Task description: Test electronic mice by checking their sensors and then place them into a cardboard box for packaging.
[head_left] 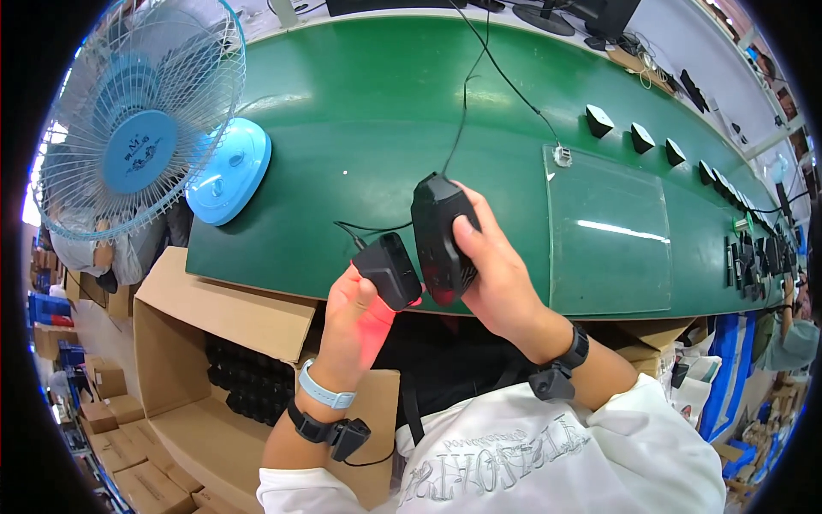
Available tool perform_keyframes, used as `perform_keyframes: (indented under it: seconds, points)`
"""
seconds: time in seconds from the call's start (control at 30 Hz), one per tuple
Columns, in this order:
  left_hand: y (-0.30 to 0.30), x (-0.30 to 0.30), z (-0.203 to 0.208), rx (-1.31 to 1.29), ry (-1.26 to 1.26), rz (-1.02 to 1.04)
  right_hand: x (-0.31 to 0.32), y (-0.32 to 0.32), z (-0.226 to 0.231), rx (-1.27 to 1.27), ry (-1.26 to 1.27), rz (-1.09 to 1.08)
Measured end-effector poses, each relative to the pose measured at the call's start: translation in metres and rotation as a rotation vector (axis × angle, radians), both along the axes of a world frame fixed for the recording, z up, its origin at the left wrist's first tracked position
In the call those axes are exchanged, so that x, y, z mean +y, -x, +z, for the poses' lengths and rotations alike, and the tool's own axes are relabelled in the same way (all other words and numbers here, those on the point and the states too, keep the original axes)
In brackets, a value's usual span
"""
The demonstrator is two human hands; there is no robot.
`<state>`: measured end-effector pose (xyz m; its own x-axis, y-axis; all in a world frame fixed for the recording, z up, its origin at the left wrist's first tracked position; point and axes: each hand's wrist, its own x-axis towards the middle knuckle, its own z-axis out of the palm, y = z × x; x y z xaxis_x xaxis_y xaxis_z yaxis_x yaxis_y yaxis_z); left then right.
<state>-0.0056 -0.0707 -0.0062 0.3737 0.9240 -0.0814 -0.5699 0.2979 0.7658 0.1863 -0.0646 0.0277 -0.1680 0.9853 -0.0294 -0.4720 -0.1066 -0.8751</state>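
Note:
My left hand (353,315) is closed around a small black boxy device (390,270) with a thin black cable at its upper end. Red light falls across that palm and wrist. In my right hand (501,274) is a larger black angular device (443,238), the thumb resting on its side. A cable (458,128) rises from its top toward the far side of the table. The two devices are held close together over the near edge of the green table (342,120). Which device gives off the red light, I cannot tell.
A blue fan (141,150) stands at the left. Below the table edge, an open carton (184,377) holds several black pieces (248,377). A clear sheet (608,240) lies to the right, a small connector (562,156) at its corner. Black blocks (642,137) line the far right.

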Motion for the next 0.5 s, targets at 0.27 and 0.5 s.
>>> perform_keyframes:
  seconds: [0.27, 0.5]
  points:
    - [0.004, -0.002, -0.007, -0.042, 0.048, -0.080, -0.003, -0.003, 0.009, 0.322, 0.189, 0.077]
    - [0.012, -0.003, -0.009, -0.493, 0.243, -0.142, -0.003, -0.011, 0.006, 0.144, 0.156, 0.016]
